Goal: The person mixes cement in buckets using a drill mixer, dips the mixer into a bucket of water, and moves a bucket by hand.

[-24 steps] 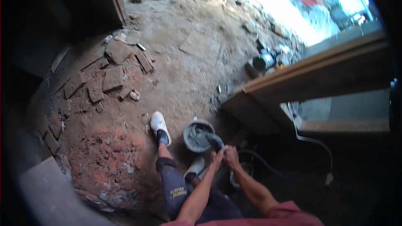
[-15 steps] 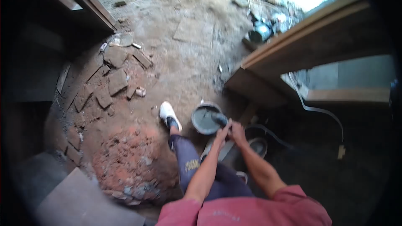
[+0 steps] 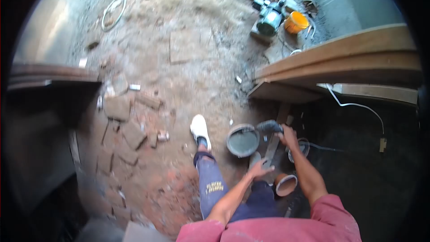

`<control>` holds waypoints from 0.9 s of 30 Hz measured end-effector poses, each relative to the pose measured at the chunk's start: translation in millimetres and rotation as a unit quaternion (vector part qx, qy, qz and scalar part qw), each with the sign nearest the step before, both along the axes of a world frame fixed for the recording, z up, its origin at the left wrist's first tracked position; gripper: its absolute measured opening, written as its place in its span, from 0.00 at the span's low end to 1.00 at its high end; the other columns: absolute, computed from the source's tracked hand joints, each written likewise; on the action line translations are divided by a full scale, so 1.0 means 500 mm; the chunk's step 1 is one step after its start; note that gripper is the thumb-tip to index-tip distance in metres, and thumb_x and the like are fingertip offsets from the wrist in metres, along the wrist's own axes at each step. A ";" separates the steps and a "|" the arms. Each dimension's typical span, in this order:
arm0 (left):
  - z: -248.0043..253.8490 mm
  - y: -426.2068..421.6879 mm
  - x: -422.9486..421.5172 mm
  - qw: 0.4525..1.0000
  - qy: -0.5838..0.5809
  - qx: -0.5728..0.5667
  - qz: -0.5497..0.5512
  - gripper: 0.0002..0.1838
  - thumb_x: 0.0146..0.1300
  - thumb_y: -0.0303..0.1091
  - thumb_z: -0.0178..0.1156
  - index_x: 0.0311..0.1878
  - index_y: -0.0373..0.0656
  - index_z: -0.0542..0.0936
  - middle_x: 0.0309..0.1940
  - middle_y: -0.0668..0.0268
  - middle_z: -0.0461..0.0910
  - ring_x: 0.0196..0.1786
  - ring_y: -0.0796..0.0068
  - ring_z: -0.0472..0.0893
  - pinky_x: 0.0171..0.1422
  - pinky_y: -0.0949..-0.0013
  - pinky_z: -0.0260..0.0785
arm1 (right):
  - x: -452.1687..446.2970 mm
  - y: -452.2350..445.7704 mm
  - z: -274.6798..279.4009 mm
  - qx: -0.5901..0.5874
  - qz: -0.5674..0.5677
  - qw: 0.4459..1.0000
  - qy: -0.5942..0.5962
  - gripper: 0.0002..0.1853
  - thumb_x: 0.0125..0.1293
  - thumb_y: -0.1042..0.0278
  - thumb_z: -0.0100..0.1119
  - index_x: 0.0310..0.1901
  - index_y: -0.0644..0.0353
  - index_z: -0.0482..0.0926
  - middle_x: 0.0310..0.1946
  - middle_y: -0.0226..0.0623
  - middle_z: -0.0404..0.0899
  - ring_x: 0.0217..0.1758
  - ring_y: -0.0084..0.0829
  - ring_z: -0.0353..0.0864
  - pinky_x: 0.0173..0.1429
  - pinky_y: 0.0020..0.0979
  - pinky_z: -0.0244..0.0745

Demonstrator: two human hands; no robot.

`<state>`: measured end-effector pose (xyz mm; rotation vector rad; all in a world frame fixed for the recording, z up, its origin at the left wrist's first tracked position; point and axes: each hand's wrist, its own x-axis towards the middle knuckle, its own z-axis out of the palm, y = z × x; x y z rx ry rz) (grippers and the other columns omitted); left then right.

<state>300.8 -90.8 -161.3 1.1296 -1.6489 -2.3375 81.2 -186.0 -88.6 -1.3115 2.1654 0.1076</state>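
Note:
My right hand [image 3: 287, 135] is closed around one end of a dark, roughly cylindrical tool [image 3: 270, 126]; its exact kind is unclear. The tool's far end lies near the right rim of a round bucket [image 3: 243, 156]. Wet grey mix [image 3: 244, 143] fills the bucket. Fingers spread, my left hand [image 3: 260, 169] holds nothing and is over my right leg, below the bucket. A terracotta-coloured pot [image 3: 285, 184] is tilted to the right of that hand. Under my right forearm stands a small round container [image 3: 298, 150], partly hidden.
Broken slabs [image 3: 118, 108] and reddish rubble [image 3: 165, 192] lie to the left. Wooden frames [image 3: 340, 58] flank me on both sides. A green motor-like machine [image 3: 270, 20] and a yellow bucket [image 3: 296, 22] stand ahead right. A hose [image 3: 117, 11] curls ahead left.
The dark tool has come out of the bucket to the right in my right hand. My left hand has parted from it and opened. My view has turned, showing the yellow bucket and the pot.

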 end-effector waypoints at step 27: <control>0.344 -1.277 -0.363 0.929 0.089 -0.351 0.077 0.21 0.67 0.40 0.65 0.56 0.35 0.80 0.45 0.56 0.85 0.44 0.68 0.85 0.50 0.65 0.78 | 0.092 0.027 -0.075 0.010 -0.189 0.982 -0.011 0.14 0.52 0.79 0.64 0.42 0.61 0.83 0.42 0.51 0.79 0.50 0.54 0.76 0.56 0.47 0.71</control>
